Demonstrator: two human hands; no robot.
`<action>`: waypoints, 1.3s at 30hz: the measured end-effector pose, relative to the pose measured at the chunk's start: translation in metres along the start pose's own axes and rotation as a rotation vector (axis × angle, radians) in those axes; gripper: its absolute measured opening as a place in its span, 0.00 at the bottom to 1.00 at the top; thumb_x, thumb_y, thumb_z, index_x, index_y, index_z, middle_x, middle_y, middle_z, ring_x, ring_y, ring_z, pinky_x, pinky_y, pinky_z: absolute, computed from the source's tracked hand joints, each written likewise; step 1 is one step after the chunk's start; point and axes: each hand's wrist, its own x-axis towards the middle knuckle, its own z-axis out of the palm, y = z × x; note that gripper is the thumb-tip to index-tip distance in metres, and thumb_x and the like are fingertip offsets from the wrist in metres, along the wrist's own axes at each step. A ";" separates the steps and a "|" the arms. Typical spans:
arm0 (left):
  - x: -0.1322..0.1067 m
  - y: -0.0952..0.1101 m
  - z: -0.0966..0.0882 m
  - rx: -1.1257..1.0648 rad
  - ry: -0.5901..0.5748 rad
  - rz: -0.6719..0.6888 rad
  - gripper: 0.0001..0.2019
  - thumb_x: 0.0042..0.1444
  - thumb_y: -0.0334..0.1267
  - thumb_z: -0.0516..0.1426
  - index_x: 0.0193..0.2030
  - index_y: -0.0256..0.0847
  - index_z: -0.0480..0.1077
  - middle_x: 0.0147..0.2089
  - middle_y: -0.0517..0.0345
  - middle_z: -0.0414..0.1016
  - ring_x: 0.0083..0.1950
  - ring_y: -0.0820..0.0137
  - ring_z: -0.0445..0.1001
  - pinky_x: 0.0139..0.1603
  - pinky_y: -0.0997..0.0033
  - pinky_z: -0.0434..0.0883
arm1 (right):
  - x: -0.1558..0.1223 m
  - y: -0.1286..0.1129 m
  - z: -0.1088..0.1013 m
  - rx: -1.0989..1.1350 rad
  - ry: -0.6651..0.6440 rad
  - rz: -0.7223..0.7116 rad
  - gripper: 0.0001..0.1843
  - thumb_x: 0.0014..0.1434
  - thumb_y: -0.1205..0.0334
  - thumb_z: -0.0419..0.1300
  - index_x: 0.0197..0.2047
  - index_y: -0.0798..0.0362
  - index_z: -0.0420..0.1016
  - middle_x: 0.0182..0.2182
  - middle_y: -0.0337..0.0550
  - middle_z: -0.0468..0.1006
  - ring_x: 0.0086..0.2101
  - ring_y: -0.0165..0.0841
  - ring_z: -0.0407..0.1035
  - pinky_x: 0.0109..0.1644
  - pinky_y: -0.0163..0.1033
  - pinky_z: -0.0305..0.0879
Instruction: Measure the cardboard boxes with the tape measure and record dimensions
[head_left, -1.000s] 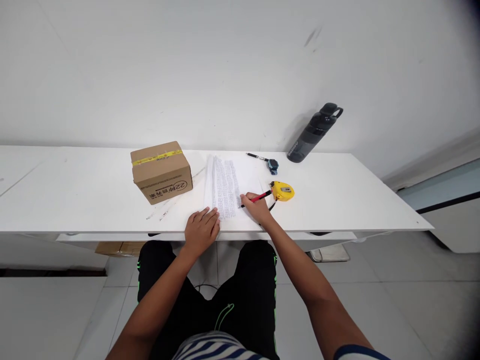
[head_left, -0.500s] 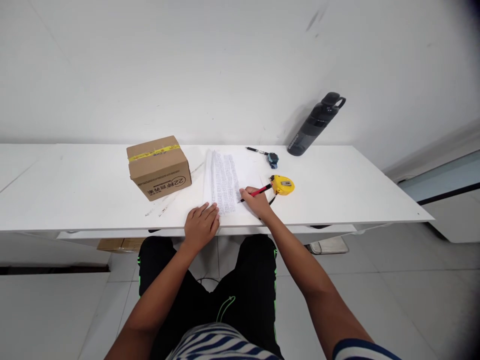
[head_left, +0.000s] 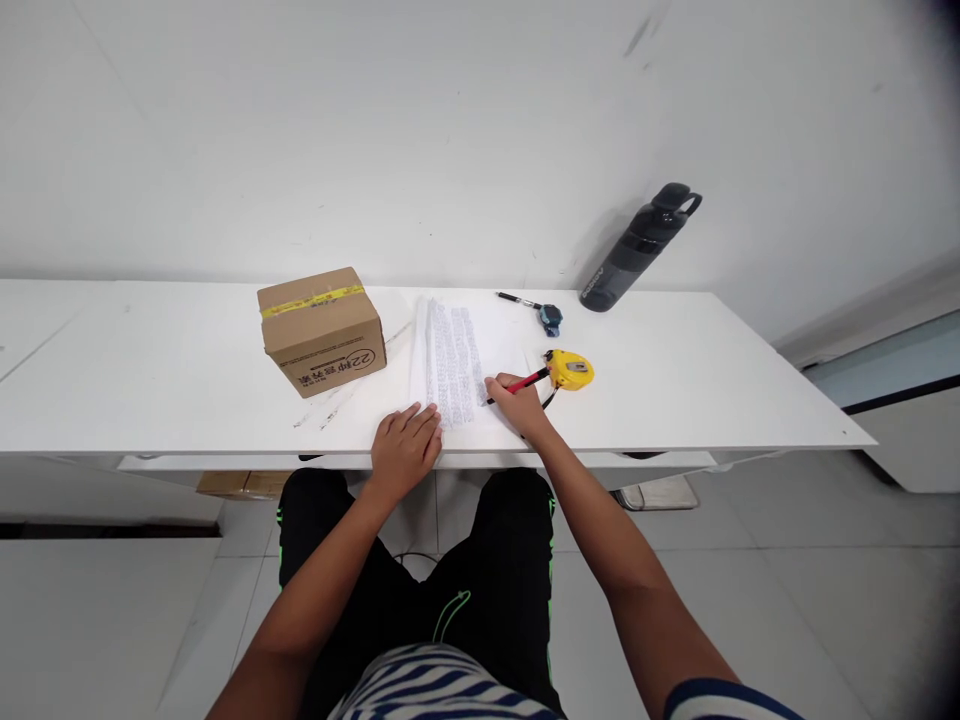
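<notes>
A printed sheet of paper (head_left: 454, 360) lies on the white table (head_left: 150, 380) in front of me. My left hand (head_left: 405, 448) rests flat on the sheet's near left corner, fingers stretched out. My right hand (head_left: 517, 404) grips a red pen (head_left: 525, 383) with its tip on the right side of the text. A yellow tape measure (head_left: 570, 369) sits just right of the pen's end.
A taped cardboard box (head_left: 321, 328) stands left of the paper. Behind the paper lie a black pen (head_left: 514, 297) and a small blue object (head_left: 550, 318). A dark water bottle (head_left: 637, 250) leans against the wall at the back right.
The view has shifted slightly. My hands stay where they were on the paper, and the pen tip has barely moved.
</notes>
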 end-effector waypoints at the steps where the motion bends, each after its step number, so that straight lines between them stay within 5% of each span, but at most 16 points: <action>1: 0.000 0.000 0.000 -0.007 -0.007 -0.007 0.14 0.63 0.35 0.54 0.52 0.44 0.75 0.56 0.55 0.78 0.59 0.60 0.74 0.54 0.57 0.65 | 0.000 0.000 0.000 0.004 0.007 0.002 0.19 0.54 0.50 0.55 0.18 0.49 0.58 0.18 0.34 0.60 0.25 0.31 0.57 0.32 0.37 0.55; 26: 0.000 0.000 0.002 0.009 0.015 0.012 0.14 0.62 0.35 0.54 0.52 0.43 0.75 0.56 0.56 0.78 0.58 0.60 0.74 0.54 0.57 0.65 | -0.001 -0.001 -0.001 0.006 0.046 -0.029 0.20 0.54 0.52 0.55 0.18 0.48 0.50 0.17 0.32 0.54 0.24 0.29 0.52 0.30 0.37 0.52; 36: -0.002 0.001 0.003 -0.001 -0.006 -0.054 0.14 0.62 0.35 0.54 0.52 0.44 0.75 0.55 0.55 0.78 0.58 0.61 0.74 0.55 0.57 0.66 | 0.000 0.005 -0.003 -0.031 0.009 -0.050 0.20 0.57 0.50 0.54 0.19 0.49 0.59 0.18 0.34 0.60 0.25 0.31 0.58 0.34 0.38 0.56; 39: 0.001 0.002 -0.001 -0.064 -0.076 -0.078 0.14 0.62 0.37 0.54 0.52 0.45 0.76 0.56 0.53 0.78 0.60 0.59 0.73 0.56 0.54 0.66 | 0.001 0.004 0.001 -0.104 0.143 -0.084 0.19 0.62 0.50 0.50 0.24 0.51 0.66 0.23 0.38 0.68 0.30 0.34 0.64 0.39 0.39 0.61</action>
